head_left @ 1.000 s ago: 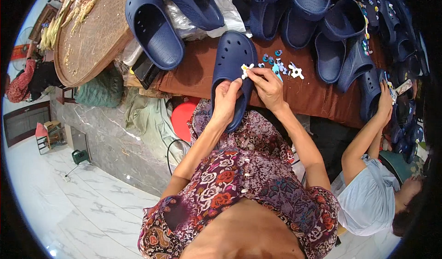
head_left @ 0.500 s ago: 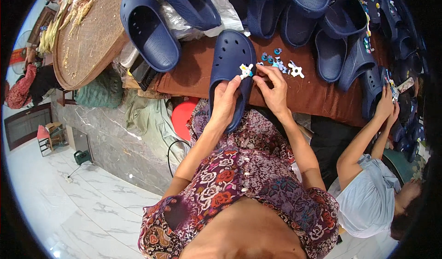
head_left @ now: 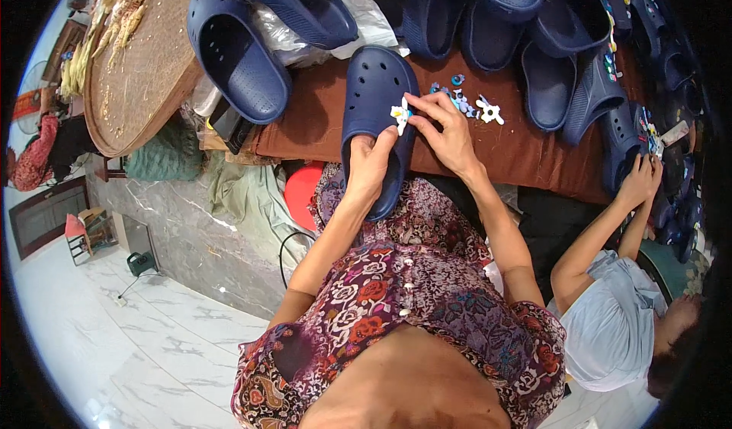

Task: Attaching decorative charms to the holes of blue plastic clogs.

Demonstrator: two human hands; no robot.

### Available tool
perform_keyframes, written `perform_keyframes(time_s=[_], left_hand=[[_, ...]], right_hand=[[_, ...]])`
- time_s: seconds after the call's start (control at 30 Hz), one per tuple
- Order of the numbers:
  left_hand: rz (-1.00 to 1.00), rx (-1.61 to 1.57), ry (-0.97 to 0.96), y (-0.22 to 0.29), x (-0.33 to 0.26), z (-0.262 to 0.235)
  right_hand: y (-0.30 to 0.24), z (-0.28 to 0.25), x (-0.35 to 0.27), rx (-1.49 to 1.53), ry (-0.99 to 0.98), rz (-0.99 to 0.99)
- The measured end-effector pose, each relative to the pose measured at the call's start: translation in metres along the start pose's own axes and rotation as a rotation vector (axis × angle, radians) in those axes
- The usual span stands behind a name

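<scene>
A navy clog (head_left: pixel 370 86) with holes in its top lies at the table's front edge, toe pointing away from me. My left hand (head_left: pixel 367 163) grips it, fingers inside the opening and thumb on the upper. On the clog's right side sits a small white charm (head_left: pixel 399 114) with yellow and blue parts. My right hand (head_left: pixel 448 136) is closed on this charm from the right, thumb and fingertips pinched at its edge. Whether its stem is in a hole is hidden. Beyond the right hand lie several small blue charms (head_left: pixel 461 102) and a white charm (head_left: pixel 489 110).
Several navy clogs (head_left: pixel 242 63) crowd the back of the brown-covered table (head_left: pixel 526 162). A woven tray (head_left: pixel 145 78) with corn stands at left. At far right, a co-worker's hands (head_left: pixel 642 179) work at another clog with charms.
My right hand has moved left, and its fingertips now press against the charm's edge. The left hand keeps its hold on the clog. The co-worker's hands have shifted slightly.
</scene>
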State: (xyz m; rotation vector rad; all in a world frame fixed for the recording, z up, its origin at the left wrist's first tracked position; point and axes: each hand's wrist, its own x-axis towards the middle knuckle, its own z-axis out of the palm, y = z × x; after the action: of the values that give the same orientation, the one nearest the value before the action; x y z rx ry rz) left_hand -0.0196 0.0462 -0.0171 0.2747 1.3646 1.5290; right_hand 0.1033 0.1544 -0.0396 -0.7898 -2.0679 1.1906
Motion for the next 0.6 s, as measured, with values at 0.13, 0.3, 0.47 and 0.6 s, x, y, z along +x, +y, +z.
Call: perform_keyframes(time_s=[0.13, 0.3, 0.47, 0.6], left_hand=[[-0.031, -0.057, -0.004, 0.0, 0.001, -0.002], [-0.008, -0.104, -0.004, -0.002, 0.001, -0.009], [-0.016, -0.193, -0.053, 0.003, 0.001, -0.01], [-0.023, -0.17, -0.031, 0.003, -0.001, -0.01]], right_hand=[[-0.011, 0.006, -0.013, 0.126, 0.084, 0.12], [0.007, -0.018, -0.04, -0.161, 0.318, 0.094], [0.017, -0.052, -0.055, -0.295, 0.376, 0.207], [0.009, -0.05, -0.051, -0.331, 0.331, 0.187]])
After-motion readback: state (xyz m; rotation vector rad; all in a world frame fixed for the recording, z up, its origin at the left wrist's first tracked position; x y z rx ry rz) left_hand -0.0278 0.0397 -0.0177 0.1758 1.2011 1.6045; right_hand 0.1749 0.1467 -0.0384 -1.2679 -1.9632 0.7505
